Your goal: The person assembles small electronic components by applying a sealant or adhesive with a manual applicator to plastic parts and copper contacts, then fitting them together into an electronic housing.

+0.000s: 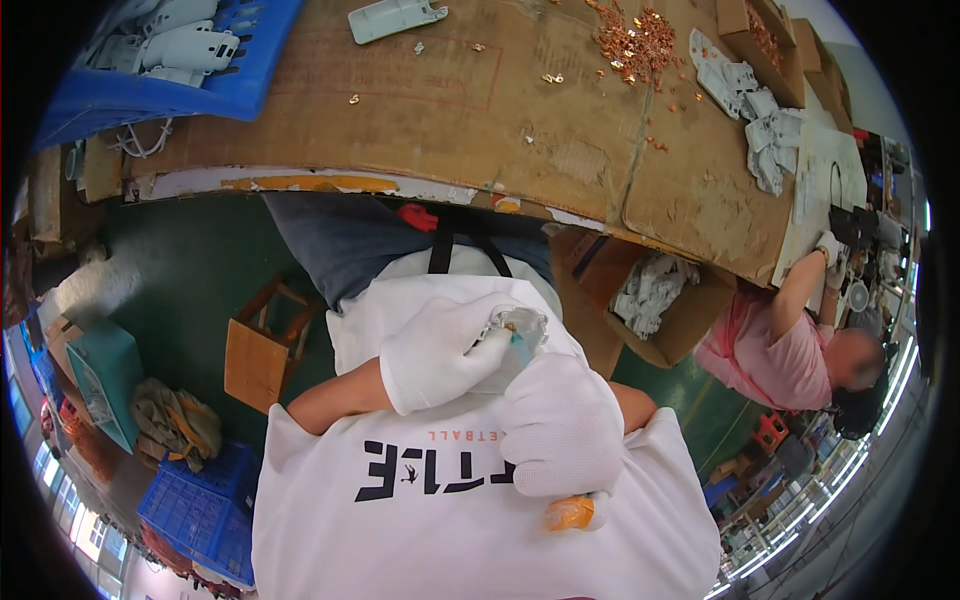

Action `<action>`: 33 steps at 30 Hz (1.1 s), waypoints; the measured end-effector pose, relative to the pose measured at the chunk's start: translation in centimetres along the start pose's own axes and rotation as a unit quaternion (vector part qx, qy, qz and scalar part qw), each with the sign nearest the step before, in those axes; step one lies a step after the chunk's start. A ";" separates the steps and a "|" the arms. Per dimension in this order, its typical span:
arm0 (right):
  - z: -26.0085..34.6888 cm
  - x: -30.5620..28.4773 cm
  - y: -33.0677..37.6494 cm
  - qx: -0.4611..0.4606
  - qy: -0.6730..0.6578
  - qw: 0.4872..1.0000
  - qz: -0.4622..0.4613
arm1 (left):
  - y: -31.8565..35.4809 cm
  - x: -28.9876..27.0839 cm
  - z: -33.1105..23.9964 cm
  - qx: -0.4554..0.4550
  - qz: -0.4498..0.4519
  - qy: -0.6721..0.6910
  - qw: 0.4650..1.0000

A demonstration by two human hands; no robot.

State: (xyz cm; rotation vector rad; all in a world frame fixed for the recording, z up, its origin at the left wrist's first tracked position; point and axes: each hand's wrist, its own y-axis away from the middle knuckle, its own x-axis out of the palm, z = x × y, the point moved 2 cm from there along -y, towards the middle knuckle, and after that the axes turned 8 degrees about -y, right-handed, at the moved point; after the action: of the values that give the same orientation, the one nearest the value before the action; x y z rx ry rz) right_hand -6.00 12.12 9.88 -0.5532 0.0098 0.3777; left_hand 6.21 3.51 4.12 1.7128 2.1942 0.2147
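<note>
- Over the lap, well short of the table (420, 120) edge, a clear part (520, 325) is pinched by the closed left hand (440, 355).
- A screwdriver (572, 512) is gripped by the closed right hand (562, 425).
- Open floor (190, 270) is seen left; a stool (262, 345) stands there.

I see both hands gloved in white knit fabric, the left hand (440, 352) and the right hand (560, 425) alike, cuffs loose at the wrists; the forearms are bare above them; a white short-sleeved shirt carries bold black block lettering with smaller reddish lettering near it; black apron straps cross a white apron; dark grey trousers cover the lap.
</note>
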 end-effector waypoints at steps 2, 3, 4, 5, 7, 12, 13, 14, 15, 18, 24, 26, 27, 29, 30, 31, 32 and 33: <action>0.0 0.0 -0.1 0.000 0.004 1.000 -0.005 | -0.4 0.0 0.4 0.008 0.003 0.012 1.000; 0.0 0.0 0.0 0.000 0.009 1.000 -0.011 | -0.6 0.1 0.4 0.016 0.006 0.024 1.000; 0.1 0.1 0.0 0.002 0.009 1.000 -0.011 | -0.7 0.1 0.3 0.016 0.008 0.024 1.000; 0.2 0.1 0.0 0.013 0.009 1.000 -0.015 | -0.7 0.0 0.1 0.006 0.002 0.033 0.999; 0.2 0.0 -0.1 0.025 0.008 0.999 -0.020 | -0.7 -0.1 0.0 -0.005 -0.003 0.043 0.999; 0.4 0.0 -0.4 0.025 0.019 0.999 0.018 | -0.7 -0.3 0.1 -0.027 0.000 0.067 0.997; 0.3 0.0 -0.5 0.025 0.018 0.999 0.018 | -0.7 -0.3 0.2 -0.027 -0.001 0.067 0.997; 0.2 0.1 -0.4 0.025 0.021 0.999 0.015 | -0.7 -0.3 0.4 -0.015 0.006 0.062 0.998; 0.2 0.1 -0.4 0.025 0.024 0.999 0.011 | -0.8 -0.3 0.5 -0.002 0.013 0.056 0.998; 0.4 0.3 -0.3 0.025 0.033 0.999 0.013 | -1.1 -0.6 0.1 0.014 0.026 0.046 0.999; -0.1 1.0 1.3 -0.036 0.054 0.998 -0.022 | -0.9 -0.4 0.2 0.003 0.010 0.048 0.999; 0.2 0.9 1.1 -0.050 0.047 0.996 -0.049 | -0.8 -0.1 0.1 -0.001 0.006 0.056 0.998; 0.4 0.8 0.8 -0.065 0.038 0.994 -0.075 | -0.7 0.0 0.1 -0.008 0.001 0.063 0.998; 0.1 0.4 0.4 -0.032 0.019 0.999 -0.025 | -0.5 0.1 0.3 -0.008 0.000 0.061 0.998; -0.3 0.3 0.2 0.000 0.000 1.000 0.025 | -0.5 0.0 0.4 -0.008 -0.001 0.058 0.998; -0.6 0.2 0.0 0.000 -0.003 1.000 0.026 | -0.5 0.0 0.7 -0.011 -0.003 0.060 0.998; -0.3 0.1 -0.1 -0.002 0.004 1.000 0.013 | -0.6 0.2 0.6 0.004 -0.009 0.058 0.998; -0.2 0.0 -0.2 -0.005 0.010 1.000 0.001 | -0.6 0.2 0.5 0.018 -0.014 0.056 0.998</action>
State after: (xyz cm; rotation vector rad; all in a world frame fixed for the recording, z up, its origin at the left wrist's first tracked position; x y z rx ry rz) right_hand -5.92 11.87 9.86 -0.5664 0.0278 0.3749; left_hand 5.81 3.49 3.45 1.7264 2.3144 0.2714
